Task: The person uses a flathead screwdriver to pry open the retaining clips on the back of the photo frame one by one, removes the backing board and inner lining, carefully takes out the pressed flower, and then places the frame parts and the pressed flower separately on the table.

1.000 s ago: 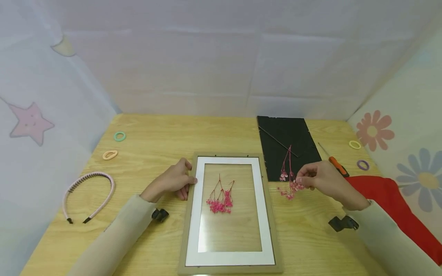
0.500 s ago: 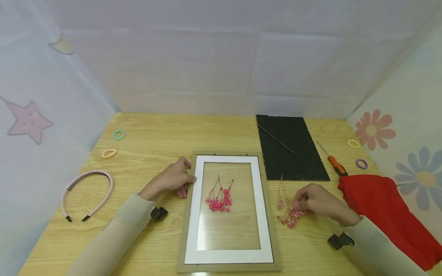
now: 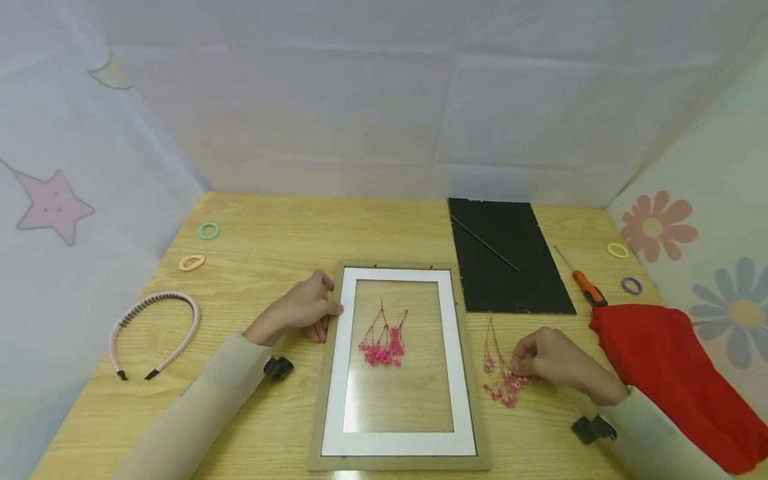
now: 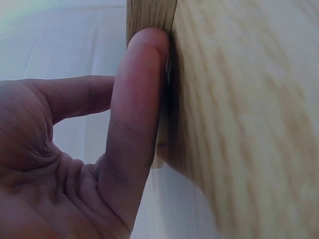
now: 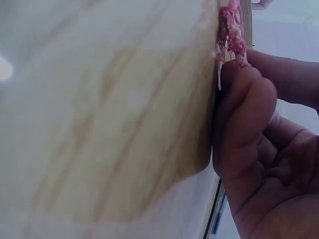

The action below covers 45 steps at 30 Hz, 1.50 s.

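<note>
A picture frame (image 3: 468,373) with a white mat lies flat on the wooden table in the head view. My left hand (image 3: 303,310) holds its left edge, thumb on the top; the left wrist view shows a finger (image 4: 134,94) against the frame's wooden side (image 4: 149,17). Inside the mat opening lie pink dried flower sprigs (image 3: 382,352), stems pointing away. Right of the frame, my right hand (image 3: 549,360) pinches another pink dried flower sprig (image 3: 501,390) by its blossoms, low at the table. In the right wrist view, its blossoms (image 5: 232,27) show beyond the fingertips.
A black backing board (image 3: 507,260) with a thin metal rod on it lies at the back right. Beside it are an orange-handled screwdriver (image 3: 589,288) and red cloth (image 3: 666,373). A pink headband (image 3: 195,320) and hair ties (image 3: 208,231) lie at left; two more (image 3: 631,285) at right.
My right hand has brought the flower sprig from over the black board's front edge toward me, down to the table right of the frame. My left hand has stayed at the frame.
</note>
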Available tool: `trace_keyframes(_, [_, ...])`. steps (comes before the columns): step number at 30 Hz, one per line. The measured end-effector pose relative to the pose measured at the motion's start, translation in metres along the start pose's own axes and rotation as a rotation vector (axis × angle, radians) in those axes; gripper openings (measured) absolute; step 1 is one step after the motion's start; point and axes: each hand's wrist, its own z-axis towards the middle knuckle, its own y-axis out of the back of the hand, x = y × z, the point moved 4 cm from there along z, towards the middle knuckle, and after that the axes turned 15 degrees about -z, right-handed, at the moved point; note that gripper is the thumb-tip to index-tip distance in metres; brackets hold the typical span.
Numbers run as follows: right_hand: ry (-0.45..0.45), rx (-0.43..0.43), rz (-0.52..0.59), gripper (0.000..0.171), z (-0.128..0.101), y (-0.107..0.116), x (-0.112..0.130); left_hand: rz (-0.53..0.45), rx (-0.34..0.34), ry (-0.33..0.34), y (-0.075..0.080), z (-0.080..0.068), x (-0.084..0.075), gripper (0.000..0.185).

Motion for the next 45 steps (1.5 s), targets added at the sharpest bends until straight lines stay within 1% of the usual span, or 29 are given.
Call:
trace_keyframes(6, [0.007, 0.013, -0.024, 0.009, -0.004, 0.0, 0.001, -0.004, 0.003, -0.004, -0.001, 0.0, 0.0, 0.05])
trace_keyframes(10, [0.012, 0.008, -0.066, 0.011, -0.006, 0.0, 0.003, -0.008, 0.006, -0.009, -0.001, 0.001, 0.001, 0.049])
trace_keyframes(13, [-0.006, -0.005, -0.119, 0.011, -0.008, 0.003, 0.006, -0.007, 0.008, -0.002, 0.0, 0.001, 0.001, 0.049])
trace_keyframes(16, [-0.021, -0.039, -0.172, 0.01, -0.01, 0.013, 0.011, 0.001, 0.005, -0.003, 0.002, 0.001, 0.0, 0.048])
trace_keyframes(17, [-0.032, -0.048, -0.174, 0.009, -0.011, 0.017, 0.013, 0.003, 0.004, -0.005, 0.002, 0.001, -0.001, 0.047])
trace_keyframes(22, [-0.019, -0.121, -0.11, 0.01, -0.005, 0.041, 0.023, -0.003, 0.003, 0.004, 0.004, 0.0, -0.001, 0.047])
trace_keyframes(25, [0.0, -0.172, -0.085, 0.011, 0.006, 0.052, 0.029, -0.004, 0.002, 0.009, 0.004, -0.001, 0.0, 0.047])
trace_keyframes(27, [0.0, -0.192, -0.085, 0.011, 0.014, 0.056, 0.034, -0.007, 0.002, 0.007, 0.003, -0.001, 0.0, 0.047])
trace_keyframes(30, [-0.002, -0.176, -0.057, 0.01, 0.03, 0.057, 0.045, -0.013, 0.006, 0.001, 0.002, 0.0, -0.001, 0.047])
trace_keyframes(33, [0.024, -0.16, -0.024, 0.01, 0.047, 0.055, 0.06, -0.017, 0.009, -0.003, 0.002, 0.001, -0.002, 0.048])
trace_keyframes(36, [0.089, -0.173, -0.031, 0.009, 0.065, 0.053, 0.078, -0.02, 0.009, -0.004, 0.002, 0.0, -0.003, 0.048])
trace_keyframes(38, [0.143, -0.186, -0.07, 0.007, 0.076, 0.05, 0.09, -0.023, 0.007, -0.003, 0.001, 0.0, -0.004, 0.048])
trace_keyframes(40, [0.193, -0.179, -0.107, 0.006, 0.087, 0.047, 0.101, -0.023, 0.003, 0.001, 0.001, 0.0, -0.004, 0.048])
trace_keyframes(42, [0.25, -0.155, -0.13, 0.004, 0.098, 0.042, 0.112, -0.023, -0.002, 0.007, 0.001, 0.0, -0.003, 0.048])
trace_keyframes(45, [0.32, -0.085, -0.12, 0.005, 0.114, 0.034, 0.124, -0.02, -0.007, 0.013, 0.001, 0.001, -0.002, 0.048])
